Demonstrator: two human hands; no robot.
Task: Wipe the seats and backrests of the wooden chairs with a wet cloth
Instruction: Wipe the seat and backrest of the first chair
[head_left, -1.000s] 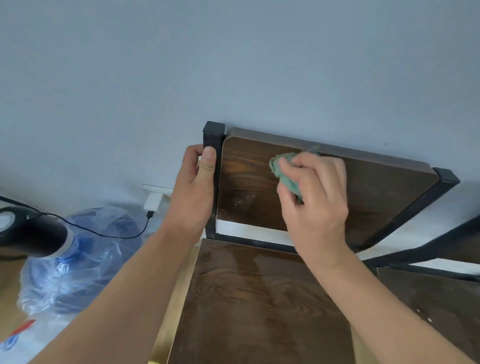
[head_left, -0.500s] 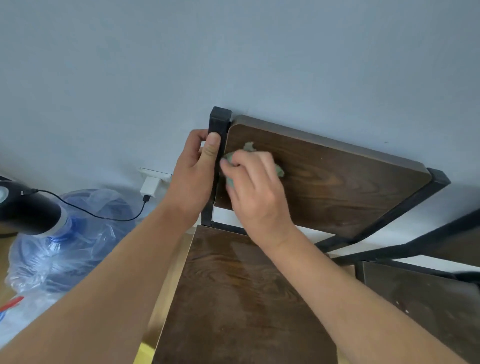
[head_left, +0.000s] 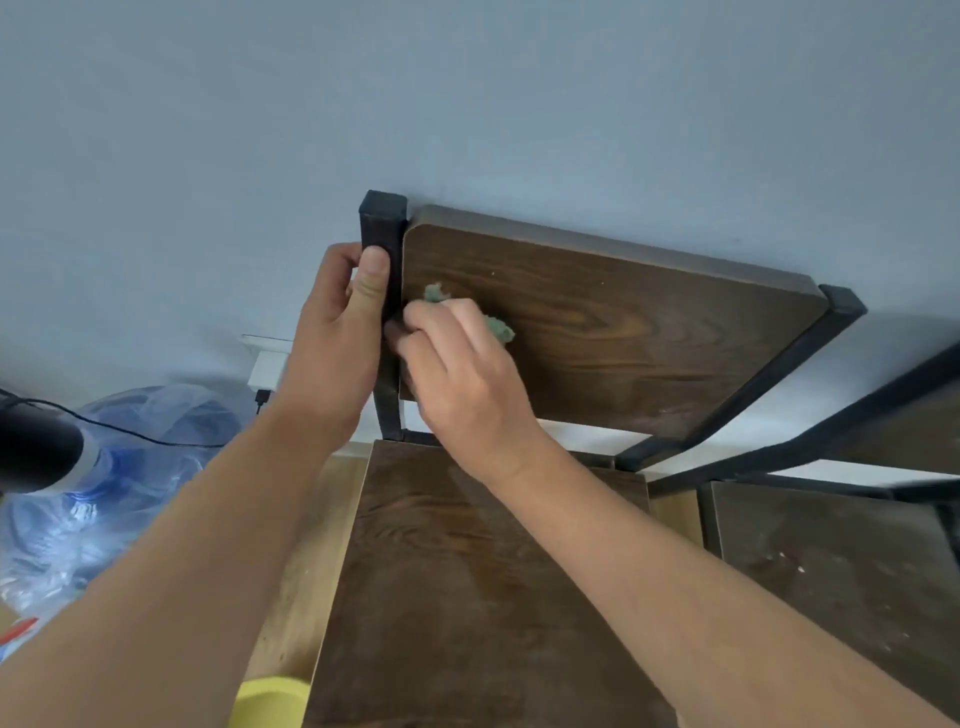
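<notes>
A dark wooden chair stands against the grey wall, with its backrest in a black metal frame and its seat below me. My left hand grips the frame's left post, thumb on the front. My right hand presses a green cloth against the backrest's left side, near the post. Most of the cloth is hidden under my fingers.
A second wooden chair's seat and black frame stand close on the right. On the left floor lies a blue water jug in clear plastic, a black object, and a cable to a white charger. A yellow object shows at the bottom.
My right hand slid the cloth from the middle of the backrest leftward and down to the left post. My left hand stayed on the post. The view shifted slightly.
</notes>
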